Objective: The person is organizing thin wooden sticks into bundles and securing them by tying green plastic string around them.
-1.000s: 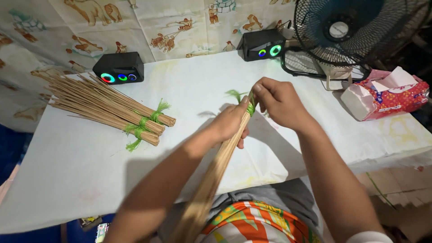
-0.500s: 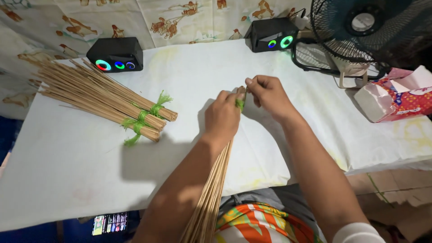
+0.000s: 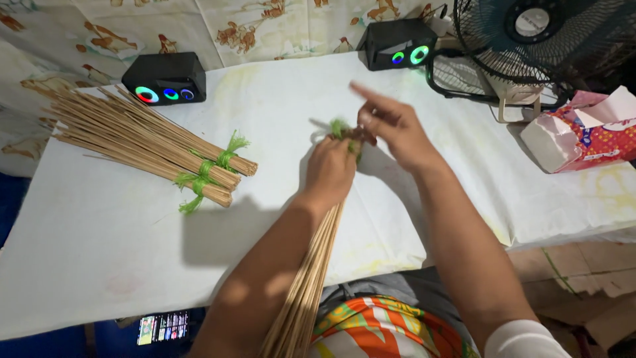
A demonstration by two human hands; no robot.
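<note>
Left hand (image 3: 329, 169) clenched round the top of a bundle of thin sticks (image 3: 311, 278), held upright-ish off the white table (image 3: 99, 258), lower end trailing down toward the lap. Right hand (image 3: 391, 126) just beside it, fingers pinching green twine (image 3: 340, 127) at the bundle's head, index finger stuck out.

Far left: two finished bundles (image 3: 142, 142) lying tied on the table, black speaker (image 3: 165, 77) behind. Middle: the tie in progress. Right: second speaker (image 3: 396, 45), fan (image 3: 550, 40), red-and-white box (image 3: 583, 132).

Risk as judged from here: slack in that pinch and the twine unwinds; looser squeeze from the left and the sticks splay or slide out downward. Fan close by, so loose twine ends liable to flutter.
</note>
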